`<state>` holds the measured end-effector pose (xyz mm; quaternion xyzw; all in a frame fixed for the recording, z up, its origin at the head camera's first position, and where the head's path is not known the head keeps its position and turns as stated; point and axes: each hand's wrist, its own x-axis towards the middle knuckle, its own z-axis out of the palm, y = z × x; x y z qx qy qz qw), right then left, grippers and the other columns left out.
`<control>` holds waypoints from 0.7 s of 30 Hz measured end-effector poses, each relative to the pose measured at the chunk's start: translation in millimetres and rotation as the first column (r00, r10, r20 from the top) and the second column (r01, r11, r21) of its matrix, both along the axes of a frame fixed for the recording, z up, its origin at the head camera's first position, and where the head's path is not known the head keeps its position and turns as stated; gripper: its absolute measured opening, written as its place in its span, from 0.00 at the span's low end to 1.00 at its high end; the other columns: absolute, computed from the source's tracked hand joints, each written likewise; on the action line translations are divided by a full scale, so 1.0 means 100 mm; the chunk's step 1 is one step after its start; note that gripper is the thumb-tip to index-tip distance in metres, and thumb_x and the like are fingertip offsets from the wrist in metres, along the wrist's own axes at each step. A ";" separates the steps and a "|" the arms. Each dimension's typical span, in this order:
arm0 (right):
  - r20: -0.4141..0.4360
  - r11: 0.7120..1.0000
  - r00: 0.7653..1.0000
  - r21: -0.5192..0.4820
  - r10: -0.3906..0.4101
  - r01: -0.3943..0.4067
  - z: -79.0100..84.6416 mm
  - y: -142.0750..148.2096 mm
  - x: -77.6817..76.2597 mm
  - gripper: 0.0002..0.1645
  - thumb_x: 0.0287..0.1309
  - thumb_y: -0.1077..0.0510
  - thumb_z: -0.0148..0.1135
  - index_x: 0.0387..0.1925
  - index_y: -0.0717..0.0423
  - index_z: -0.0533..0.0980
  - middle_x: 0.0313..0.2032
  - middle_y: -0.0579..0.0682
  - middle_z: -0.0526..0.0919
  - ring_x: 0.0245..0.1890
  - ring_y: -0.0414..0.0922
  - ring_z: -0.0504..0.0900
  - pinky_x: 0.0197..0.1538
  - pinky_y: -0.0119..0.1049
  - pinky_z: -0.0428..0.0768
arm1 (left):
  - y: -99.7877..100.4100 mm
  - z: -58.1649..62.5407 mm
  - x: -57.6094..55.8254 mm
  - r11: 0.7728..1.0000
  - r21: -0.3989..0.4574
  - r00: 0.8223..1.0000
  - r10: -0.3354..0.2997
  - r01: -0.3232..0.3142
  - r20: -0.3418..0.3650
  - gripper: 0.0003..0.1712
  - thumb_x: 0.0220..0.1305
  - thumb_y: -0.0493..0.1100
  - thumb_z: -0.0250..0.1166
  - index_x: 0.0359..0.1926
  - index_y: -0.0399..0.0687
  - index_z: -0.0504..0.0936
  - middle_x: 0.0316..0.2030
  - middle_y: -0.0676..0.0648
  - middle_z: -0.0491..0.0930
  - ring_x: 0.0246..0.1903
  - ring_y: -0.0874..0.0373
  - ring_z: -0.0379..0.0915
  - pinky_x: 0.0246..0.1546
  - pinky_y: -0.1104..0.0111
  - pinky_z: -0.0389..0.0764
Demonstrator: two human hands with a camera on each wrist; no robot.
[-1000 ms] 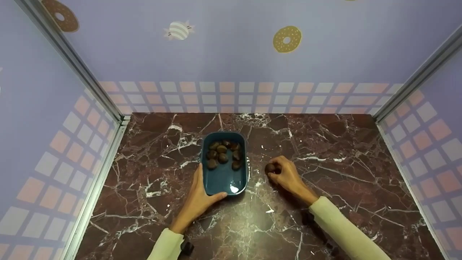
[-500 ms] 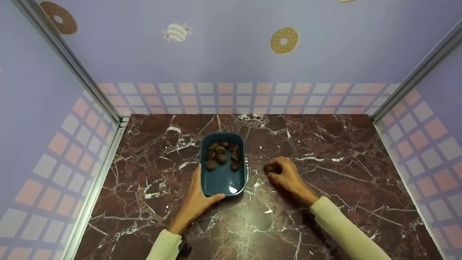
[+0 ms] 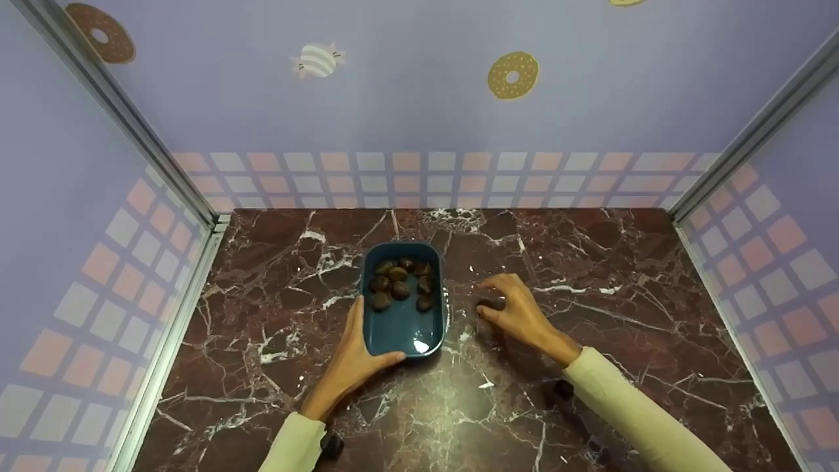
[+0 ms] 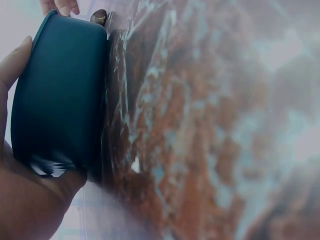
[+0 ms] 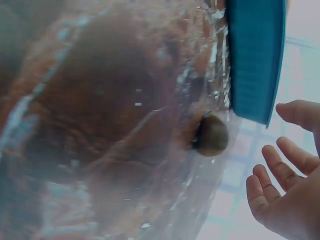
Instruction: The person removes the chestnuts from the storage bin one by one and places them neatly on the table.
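Note:
A deep blue-green rectangular dish (image 3: 401, 330) stands on the marble-patterned table, with several brown chestnuts (image 3: 399, 290) mostly in its far half. My left hand (image 3: 356, 357) holds the dish at its near left corner, thumb along the front end and fingers on the left side. To the right of the dish, a single chestnut (image 3: 493, 304) lies on the table. My right hand (image 3: 522, 316) hovers around it, thumb and fingers parted. In the right wrist view that chestnut (image 5: 212, 136) is apart from the fingers, with nothing gripped.
The dark red marbled tabletop (image 3: 295, 393) spreads around the dish. Purple panels with a checkered band (image 3: 406, 178) enclose its back and both sides, and metal rails (image 3: 174, 314) run along the corners and left edge.
My right hand has let go of the chestnut, and its thumb and fingers have spread apart. The chestnut stays on the table. My left hand keeps its hold on the dish.

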<state>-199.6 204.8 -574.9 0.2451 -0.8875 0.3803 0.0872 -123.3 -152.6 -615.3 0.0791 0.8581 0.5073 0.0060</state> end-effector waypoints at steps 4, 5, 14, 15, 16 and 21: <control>-0.017 0.998 0.998 0.019 0.053 -0.052 0.07 -0.08 -0.01 0.23 0.55 0.64 0.83 0.53 0.63 0.86 0.52 0.58 0.89 0.56 0.58 0.81 0.62 0.57 0.79 | 0.01 0.01 0.02 1.000 -0.008 1.000 0.010 -0.010 0.029 0.85 0.51 0.60 0.90 0.90 0.40 0.38 0.87 0.30 0.40 0.85 0.29 0.42 0.78 0.32 0.57; -0.020 0.997 0.998 0.026 0.067 -0.066 0.08 -0.10 -0.02 0.23 0.56 0.63 0.83 0.53 0.62 0.87 0.52 0.58 0.89 0.56 0.58 0.81 0.62 0.56 0.80 | 0.01 0.01 0.02 1.000 -0.008 0.999 0.013 -0.013 0.035 0.85 0.51 0.61 0.90 0.90 0.41 0.38 0.88 0.31 0.40 0.85 0.30 0.42 0.79 0.33 0.57; -0.004 0.983 0.985 0.069 0.170 -0.169 0.16 -0.32 -0.07 0.24 0.57 0.60 0.83 0.55 0.61 0.86 0.54 0.59 0.88 0.57 0.56 0.78 0.64 0.55 0.79 | 0.03 0.02 0.03 0.999 -0.023 0.997 0.033 -0.031 0.072 0.84 0.51 0.62 0.89 0.91 0.44 0.39 0.88 0.32 0.41 0.85 0.31 0.42 0.80 0.33 0.55; -0.005 0.981 0.984 0.072 0.179 -0.178 0.17 -0.35 -0.07 0.25 0.57 0.60 0.83 0.55 0.61 0.86 0.54 0.58 0.89 0.57 0.56 0.78 0.64 0.55 0.79 | 0.03 0.02 0.03 0.999 -0.023 0.997 0.034 -0.032 0.073 0.84 0.51 0.62 0.89 0.91 0.44 0.39 0.88 0.32 0.41 0.85 0.31 0.42 0.80 0.34 0.55; -0.010 0.979 0.982 0.073 0.190 -0.189 0.17 -0.37 -0.08 0.25 0.57 0.60 0.84 0.55 0.61 0.86 0.54 0.58 0.89 0.57 0.56 0.78 0.64 0.55 0.79 | 0.03 0.02 0.03 0.999 -0.023 0.997 0.035 -0.034 0.073 0.84 0.51 0.62 0.89 0.91 0.44 0.39 0.88 0.32 0.41 0.85 0.31 0.42 0.80 0.34 0.55; -0.046 0.970 0.972 0.085 0.232 -0.228 0.18 -0.49 -0.13 0.25 0.55 0.60 0.86 0.54 0.62 0.86 0.54 0.57 0.89 0.57 0.56 0.78 0.63 0.55 0.79 | 0.03 0.02 0.04 0.999 -0.013 0.997 0.043 -0.042 0.072 0.83 0.52 0.60 0.89 0.91 0.45 0.39 0.88 0.32 0.42 0.85 0.32 0.43 0.80 0.35 0.55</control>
